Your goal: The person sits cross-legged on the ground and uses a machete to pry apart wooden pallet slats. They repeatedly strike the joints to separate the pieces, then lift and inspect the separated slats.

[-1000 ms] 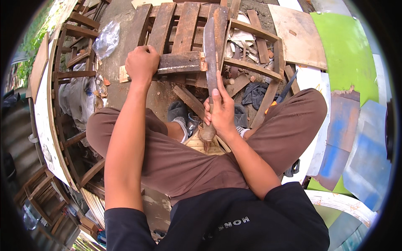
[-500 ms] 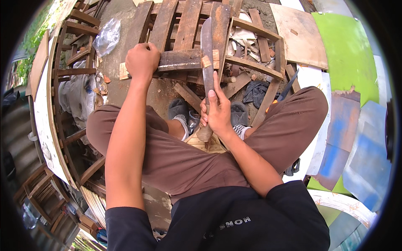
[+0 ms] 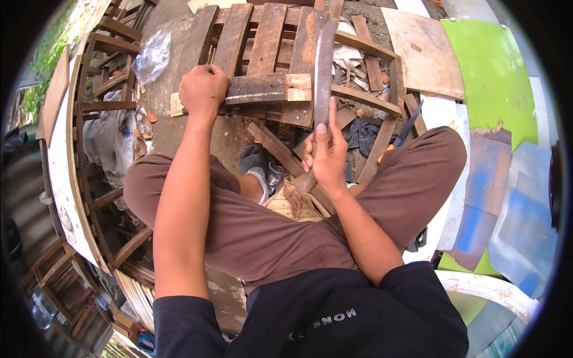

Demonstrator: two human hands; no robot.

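A dark, weathered wooden block (image 3: 256,89) lies across the near end of a slatted wooden pallet (image 3: 262,45). Raw pale wood shows at its right end, and another light patch at its left. My left hand (image 3: 204,88) is closed in a fist on the block's left part, its fingers mostly hidden from above. In my right hand (image 3: 327,156) is a machete (image 3: 324,68), gripped by its handle with my index finger stretched along the blade. The blade points away from me, just right of the block's raw end and apart from it.
A wooden frame (image 3: 364,98) lies right of the pallet, with loose planks and dark cloth (image 3: 363,134) near it. A blue blade with an orange handle (image 3: 406,128) rests by my right knee. Clear plastic (image 3: 152,56) lies left, beside stacked wooden frames (image 3: 110,104). Painted boards (image 3: 489,77) line the right.
The machete has moved right, off the block's right end, where its blade crossed before. The pale cut face there now shows uncovered. My left hand has stayed on the block.
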